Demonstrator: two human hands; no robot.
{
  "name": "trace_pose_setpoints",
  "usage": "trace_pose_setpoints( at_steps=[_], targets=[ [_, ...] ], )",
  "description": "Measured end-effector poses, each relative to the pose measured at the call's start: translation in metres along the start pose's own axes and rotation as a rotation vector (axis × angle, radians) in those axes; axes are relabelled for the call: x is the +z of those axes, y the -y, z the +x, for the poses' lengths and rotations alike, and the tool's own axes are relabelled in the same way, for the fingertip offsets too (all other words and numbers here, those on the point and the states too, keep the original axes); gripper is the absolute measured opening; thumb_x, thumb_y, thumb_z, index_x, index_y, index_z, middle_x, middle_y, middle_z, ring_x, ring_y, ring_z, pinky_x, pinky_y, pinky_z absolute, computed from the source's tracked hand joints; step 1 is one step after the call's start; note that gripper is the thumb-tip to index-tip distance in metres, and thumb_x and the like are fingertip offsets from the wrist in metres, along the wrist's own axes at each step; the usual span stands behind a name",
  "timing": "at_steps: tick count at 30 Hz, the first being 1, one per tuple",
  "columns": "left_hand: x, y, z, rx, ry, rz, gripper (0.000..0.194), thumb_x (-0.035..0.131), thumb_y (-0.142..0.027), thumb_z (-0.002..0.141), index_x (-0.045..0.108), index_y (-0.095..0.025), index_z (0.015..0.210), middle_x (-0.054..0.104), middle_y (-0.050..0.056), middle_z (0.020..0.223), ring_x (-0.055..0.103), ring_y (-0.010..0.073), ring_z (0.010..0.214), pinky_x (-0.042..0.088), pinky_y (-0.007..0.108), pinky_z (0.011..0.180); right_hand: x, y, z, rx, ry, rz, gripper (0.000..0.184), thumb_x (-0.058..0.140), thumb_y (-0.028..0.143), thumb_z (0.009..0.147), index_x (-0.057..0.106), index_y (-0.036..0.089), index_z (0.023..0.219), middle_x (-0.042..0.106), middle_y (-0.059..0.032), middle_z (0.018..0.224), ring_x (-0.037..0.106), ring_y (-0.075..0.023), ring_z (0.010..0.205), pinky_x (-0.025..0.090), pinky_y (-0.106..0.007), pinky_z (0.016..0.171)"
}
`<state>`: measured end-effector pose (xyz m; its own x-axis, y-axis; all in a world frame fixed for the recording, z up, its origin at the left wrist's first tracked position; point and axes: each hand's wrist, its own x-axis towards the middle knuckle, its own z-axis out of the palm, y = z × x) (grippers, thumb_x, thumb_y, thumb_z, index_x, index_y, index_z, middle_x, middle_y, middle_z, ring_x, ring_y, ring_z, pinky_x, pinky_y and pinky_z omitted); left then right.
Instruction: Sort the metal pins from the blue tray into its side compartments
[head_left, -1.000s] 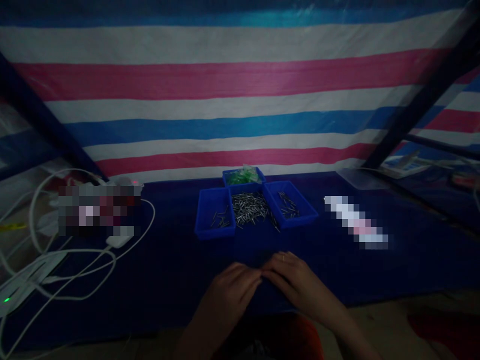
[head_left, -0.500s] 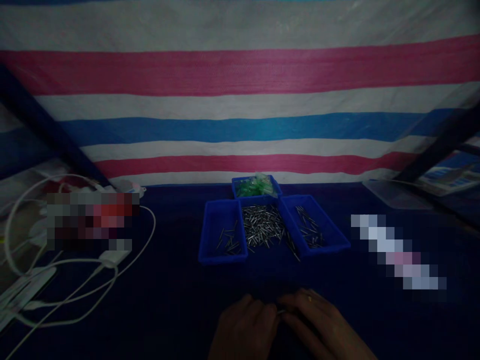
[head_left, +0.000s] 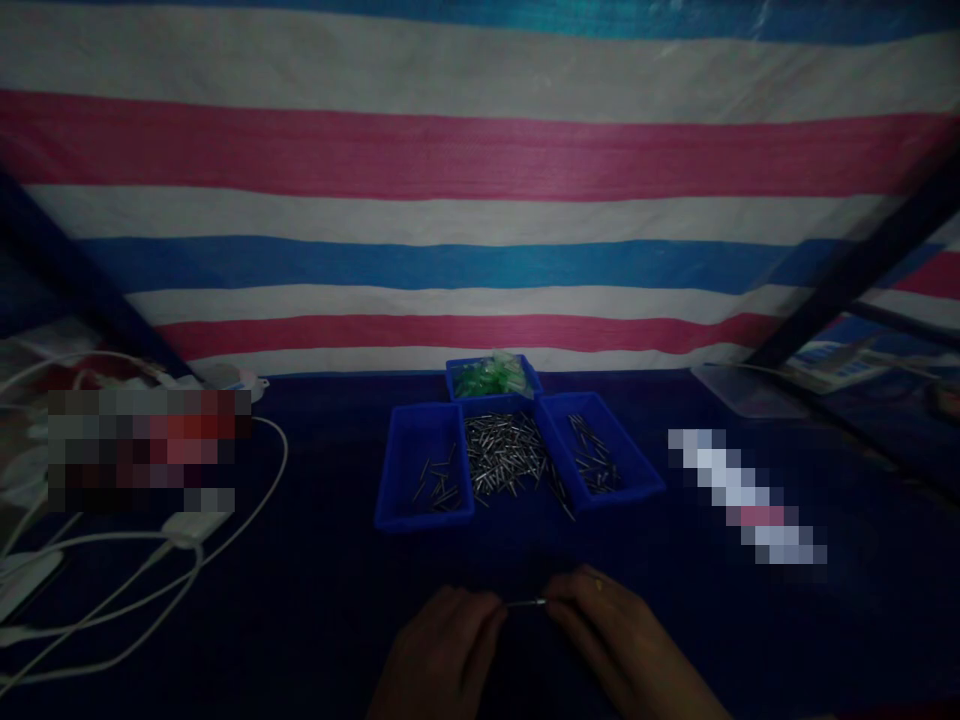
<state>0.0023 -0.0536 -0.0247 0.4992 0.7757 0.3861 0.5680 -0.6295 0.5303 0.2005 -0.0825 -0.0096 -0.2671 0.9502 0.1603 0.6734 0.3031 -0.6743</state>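
A thin, shiny metal rod [head_left: 523, 603] spans the gap between my two hands, close to the table's front. My left hand [head_left: 442, 650] pinches its left end with closed fingers. At the other end, the thumb and fingers of my right hand [head_left: 611, 630] are closed on the rod's brighter tip. Beyond the hands lies a loose heap of similar metal rods [head_left: 506, 455], between a left blue tray [head_left: 386, 480] and a right blue tray [head_left: 645, 478], each with several rods inside. Dim light hides the finer shape of the rods.
Behind the heap, a small blue tray [head_left: 454, 385] carries green and clear plastic pieces [head_left: 491, 376]. White cables [head_left: 199, 560] loop over the left side near a blurred-out pile. A pixelated strip [head_left: 750, 500] and a clear plastic sheet [head_left: 750, 393] lie right. Striped tarpaulin [head_left: 480, 160] hangs behind.
My hands have drawn apart, the left one moving left, and more of the rod shows between them. The whole view has shifted slightly, with the trays now further left.
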Motion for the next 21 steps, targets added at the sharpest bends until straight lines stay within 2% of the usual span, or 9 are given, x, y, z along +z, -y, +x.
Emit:
trace_pose_setpoints(
  at_steps=[5, 9, 16, 21],
  targets=[
    [0.0003, -0.0032, 0.0025, 0.001, -0.036, -0.016, 0.021, 0.035, -0.027, 0.089, 0.054, -0.022, 0.082, 0.061, -0.001, 0.069, 0.059, 0.0116, 0.061, 0.049, 0.020, 0.055, 0.0028, -0.0035, 0.0011, -0.013, 0.034, -0.007, 0.014, 0.039, 0.022, 0.088, 0.052, 0.023, 0.088, 0.059, -0.0006, 0.080, 0.057, -0.0135, 0.074, 0.046, -0.026, 0.066],
    [-0.0011, -0.0057, 0.0016, -0.028, -0.035, 0.022, 0.020, 0.035, -0.024, 0.088, 0.054, -0.022, 0.082, 0.060, -0.001, 0.072, 0.059, 0.0111, 0.064, 0.049, 0.020, 0.059, 0.0023, -0.0004, 0.0021, -0.018, 0.038, -0.038, 0.015, 0.039, 0.018, 0.087, 0.054, 0.021, 0.088, 0.059, -0.0010, 0.079, 0.057, -0.0133, 0.073, 0.045, -0.025, 0.065],
    [-0.0036, -0.0082, -0.0005, -0.090, 0.030, -0.013, 0.014, 0.036, -0.021, 0.088, 0.050, -0.023, 0.091, 0.060, -0.001, 0.083, 0.059, 0.0114, 0.075, 0.048, 0.022, 0.068, -0.0001, 0.0042, 0.0039, -0.007, 0.001, -0.001, 0.017, 0.038, 0.018, 0.089, 0.053, 0.021, 0.097, 0.060, -0.0011, 0.087, 0.057, -0.0115, 0.080, 0.044, -0.024, 0.072],
    [-0.0068, -0.0102, 0.0008, -0.091, 0.078, -0.025, 0.016, 0.034, -0.020, 0.088, 0.051, -0.021, 0.088, 0.060, 0.000, 0.081, 0.058, 0.0125, 0.074, 0.047, 0.023, 0.068, 0.0005, 0.0045, 0.0038, -0.051, 0.023, -0.013, 0.016, 0.040, 0.017, 0.088, 0.055, 0.021, 0.092, 0.060, -0.0002, 0.082, 0.056, -0.0117, 0.077, 0.044, -0.023, 0.069]
  ],
)
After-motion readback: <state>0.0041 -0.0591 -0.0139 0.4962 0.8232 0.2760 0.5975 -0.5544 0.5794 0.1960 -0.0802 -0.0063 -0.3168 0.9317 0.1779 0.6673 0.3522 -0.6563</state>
